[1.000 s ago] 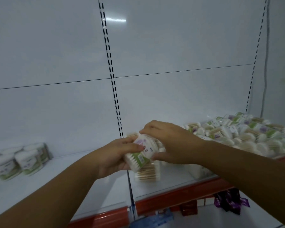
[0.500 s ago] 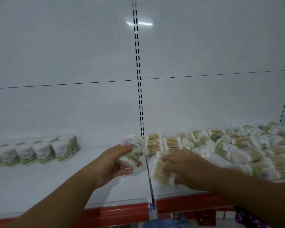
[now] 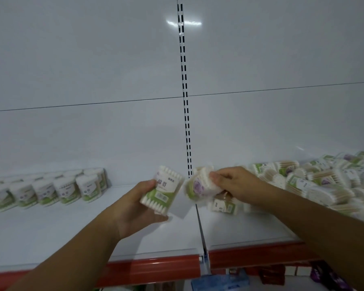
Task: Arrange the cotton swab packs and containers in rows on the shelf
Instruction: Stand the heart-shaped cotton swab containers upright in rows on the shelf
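My left hand (image 3: 138, 204) holds a flat cotton swab pack (image 3: 163, 192) with a white and green label, lifted above the white shelf (image 3: 72, 232). Right beside it, my right hand (image 3: 237, 185) grips a second swab pack (image 3: 199, 186) with a purple flower on it. The two packs nearly touch over the seam between shelf boards. A loose pile of swab packs (image 3: 324, 183) covers the right shelf. Another pack (image 3: 224, 205) lies under my right hand. Round swab containers (image 3: 67, 189) stand in rows at the back left.
The shelf has a red front edge (image 3: 156, 267). A slotted upright (image 3: 185, 91) divides the white back panel. Below the shelf, dark packets (image 3: 271, 275) and a blue item (image 3: 219, 283) sit on a lower level.
My right hand has lifted from the shelf with a purple-flower pack and brought it up next to the pack in my left hand. The view has shifted left.
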